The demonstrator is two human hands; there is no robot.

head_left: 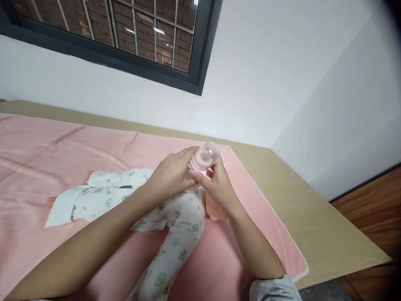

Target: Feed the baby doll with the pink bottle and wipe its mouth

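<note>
A baby bottle (pixel 205 158) with a clear dome cap and a pink collar is between my two hands, tilted with its cap end away from me. My left hand (pixel 175 169) is wrapped round its left side. The thumb and fingers of my right hand (pixel 219 184) press on the bottle's right side near the collar. Beneath my hands lies a doll-like figure in white printed clothes (pixel 184 217), with green animal faces on the fabric. Its salmon-coloured head (pixel 216 207) is partly hidden by my right hand and wrist.
A pink blanket (pixel 25 184) with some wrinkles covers most of the tan table (pixel 300 213). A white wall (pixel 250 79) and a dark-framed barred window (pixel 125 69) stand behind it. Wooden panelling (pixel 372 209) is at the right, and a small pale hook-shaped thing (pixel 292 173) lies near the wall.
</note>
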